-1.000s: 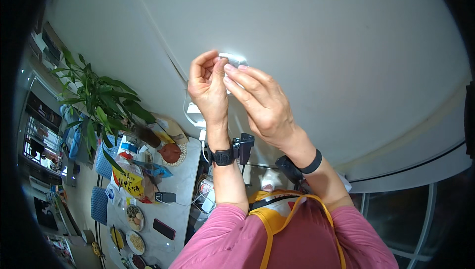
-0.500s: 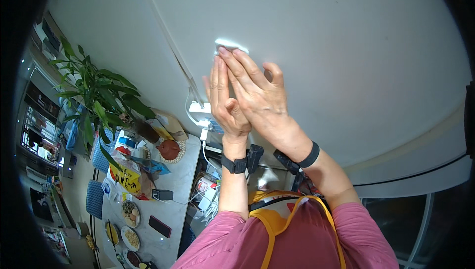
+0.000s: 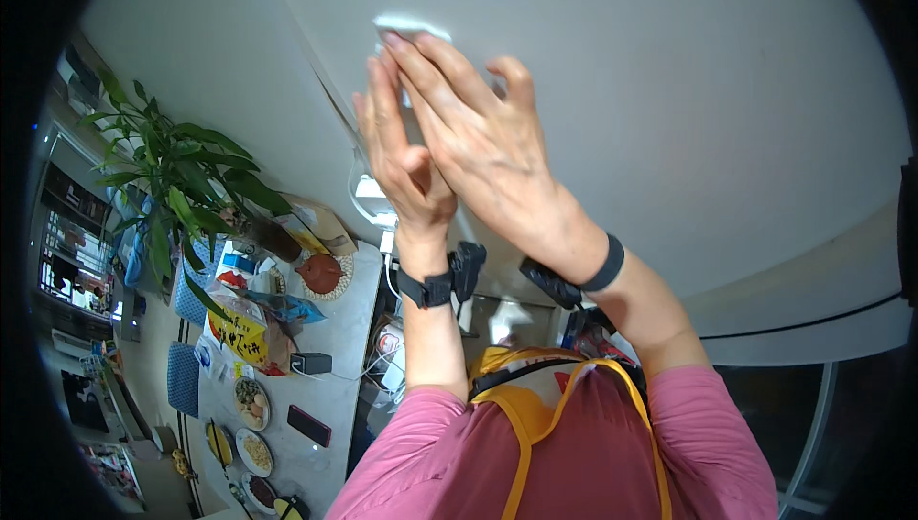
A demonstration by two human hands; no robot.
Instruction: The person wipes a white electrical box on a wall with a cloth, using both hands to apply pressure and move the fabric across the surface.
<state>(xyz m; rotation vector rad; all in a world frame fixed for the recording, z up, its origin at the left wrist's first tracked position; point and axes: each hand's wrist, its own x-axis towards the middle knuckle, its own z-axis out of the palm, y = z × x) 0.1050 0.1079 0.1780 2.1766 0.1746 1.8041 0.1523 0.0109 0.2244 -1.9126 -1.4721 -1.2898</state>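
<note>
My right hand [image 3: 483,132] lies over a white folded cloth or pad [image 3: 409,24], holding it against a pale wall. Its fingers are together and stretched out, while the thumb sticks up bent. Most of the cloth is hidden under the fingers; a bright edge shows beyond the fingertips. My left hand [image 3: 406,152] is close along the right one's left side, fingers long and straight, thumb bent inward. Whether the left fingertips touch the cloth I cannot tell.
Below left stands a marble-look table [image 3: 330,329] with a reddish-brown teapot [image 3: 321,273], a phone [image 3: 309,426], a yellow package [image 3: 237,331] and several plates of food. A leafy plant [image 3: 177,171] rises behind. A white power adapter with cables [image 3: 371,197] is by the wall.
Both hands and the white cloth have slid up and slightly left along the wall, farther from my body. The grip looks the same.
</note>
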